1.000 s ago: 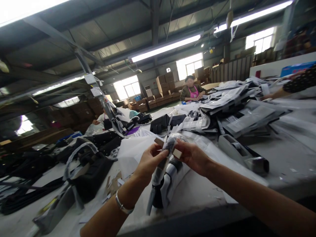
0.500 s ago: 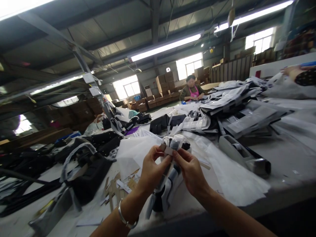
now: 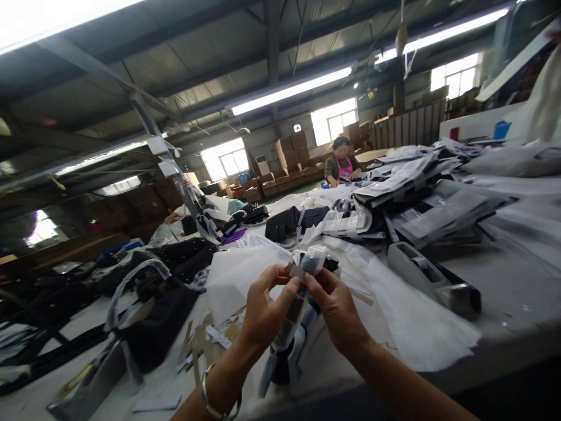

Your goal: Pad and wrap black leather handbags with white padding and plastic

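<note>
Between the fingertips of both hands is a small pale strip point(image 3: 297, 271), pinched at its two sides. My left hand point(image 3: 266, 301) closes on its left end with thumb and forefinger. At the other end, my right hand point(image 3: 335, 304) pinches close to the strip's right edge. Just behind and below it lies a bundle of dark straps in clear plastic wrap point(image 3: 287, 333), which runs down between my wrists to the table. Whether the strip goes around the bundle is hidden by my fingers.
Scraps of brown card point(image 3: 204, 342) lie left of my hands, beside a black bag point(image 3: 160, 318) with a wrapped handle. To the right are white sheeting point(image 3: 407, 316), a grey tape dispenser point(image 3: 416, 266) and stacked wrapped pieces point(image 3: 451, 210). A co-worker point(image 3: 344, 164) sits across the table.
My hands stay almost in place, with the strip and bundle shifting slightly between the fingers. At the far right, a co-worker's arm has left and a pale sheet is now raised there.
</note>
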`<state>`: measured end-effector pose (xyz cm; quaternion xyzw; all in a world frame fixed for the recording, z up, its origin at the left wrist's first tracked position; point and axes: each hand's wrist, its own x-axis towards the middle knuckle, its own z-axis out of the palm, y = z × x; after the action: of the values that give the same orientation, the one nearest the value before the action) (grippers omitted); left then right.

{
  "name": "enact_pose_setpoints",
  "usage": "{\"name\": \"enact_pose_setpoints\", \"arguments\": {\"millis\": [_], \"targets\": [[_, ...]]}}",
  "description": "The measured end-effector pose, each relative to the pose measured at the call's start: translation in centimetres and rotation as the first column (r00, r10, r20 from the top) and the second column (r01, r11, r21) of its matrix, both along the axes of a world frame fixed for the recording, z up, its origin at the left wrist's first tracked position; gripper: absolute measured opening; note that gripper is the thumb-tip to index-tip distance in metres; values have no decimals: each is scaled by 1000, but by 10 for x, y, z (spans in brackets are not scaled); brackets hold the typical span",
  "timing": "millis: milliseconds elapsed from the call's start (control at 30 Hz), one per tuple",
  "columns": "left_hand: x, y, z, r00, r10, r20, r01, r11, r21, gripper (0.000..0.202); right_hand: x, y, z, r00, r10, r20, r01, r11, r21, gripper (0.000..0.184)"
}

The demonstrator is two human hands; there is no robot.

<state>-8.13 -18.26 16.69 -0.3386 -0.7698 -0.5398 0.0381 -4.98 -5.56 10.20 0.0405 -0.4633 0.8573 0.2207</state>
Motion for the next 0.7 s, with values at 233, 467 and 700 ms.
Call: {"name": "enact_pose_setpoints", "arguments": {"millis": [233,467,700], "targets": [[-6,-2,10,999,46,-21,-47,998,-41,19,5,-3,2,1000,-11,1,11,1000,-6,33],[-4,-4,9,989,83,-123,-91,994,-60,13,3,-8,0,996,-94,0,94,995,34,35],[11,-4,-7,796,336,-503,-430,899,-79,16,0,-18,1,989,-144,12,144,989,45,39]]}}
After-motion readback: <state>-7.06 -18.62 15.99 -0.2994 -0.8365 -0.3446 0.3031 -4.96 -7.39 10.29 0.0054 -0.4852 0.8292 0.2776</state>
